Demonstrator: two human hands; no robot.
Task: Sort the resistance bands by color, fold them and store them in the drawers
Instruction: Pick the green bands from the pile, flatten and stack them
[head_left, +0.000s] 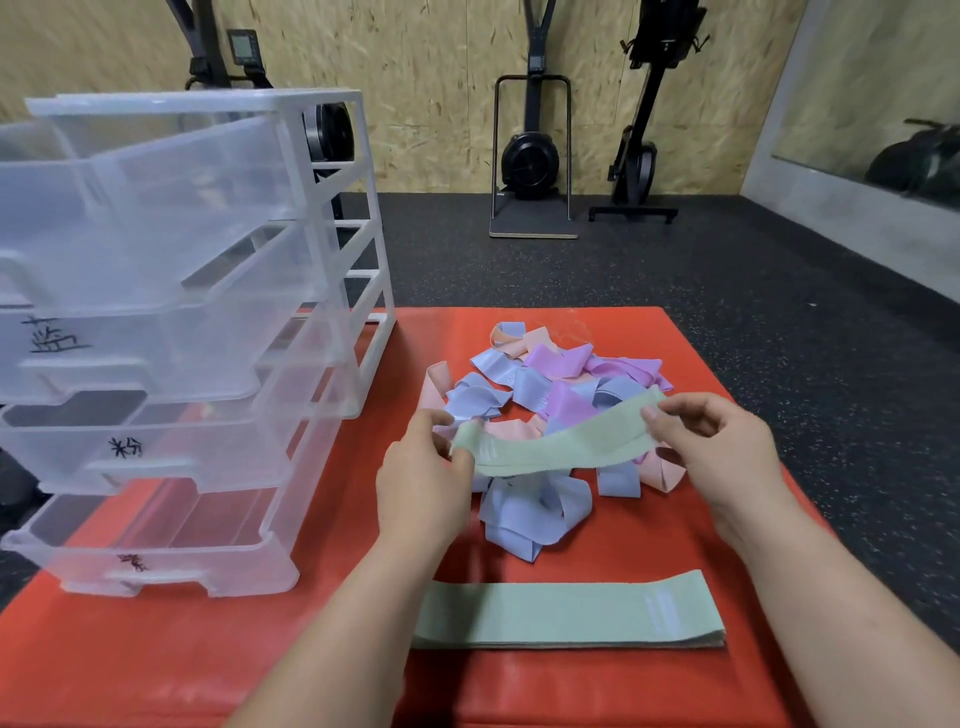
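Head-worn wide view, forward and down, near the mat (156, 649)

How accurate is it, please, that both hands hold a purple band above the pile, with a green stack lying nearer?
One slip: the head view shows the band in the left hand and right hand is green, not purple; the rest stands.

loc: gym, far as I see | fan-wheel cardio mach (531, 161) stood vs chipboard wall (431, 104) | blk speckled rubber floor (675, 280) | mirror (883, 104) on R | I work on red pad (649, 525)
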